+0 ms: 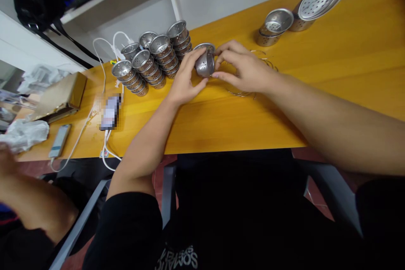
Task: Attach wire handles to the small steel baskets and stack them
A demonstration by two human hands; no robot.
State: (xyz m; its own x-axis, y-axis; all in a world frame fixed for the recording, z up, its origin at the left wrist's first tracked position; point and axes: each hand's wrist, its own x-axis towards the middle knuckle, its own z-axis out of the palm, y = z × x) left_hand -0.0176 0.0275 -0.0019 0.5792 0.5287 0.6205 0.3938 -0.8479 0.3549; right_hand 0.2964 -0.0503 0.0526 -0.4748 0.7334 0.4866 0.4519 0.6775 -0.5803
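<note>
A small perforated metal cup is held between both hands above the yellow table, tilted on its side. My left hand grips it from the left, thumb below and fingers on top. My right hand pinches its right edge with thumb and fingertips. Behind it shows the rim of another metal cup. Stacks of similar cups stand just left of my left hand. Thin wire rings lie under and beside my right hand.
Two nested cups and a larger tilted strainer cup stand at the back right. On the left are a phone with white cables, a power bank, a cardboard box and another person's arm.
</note>
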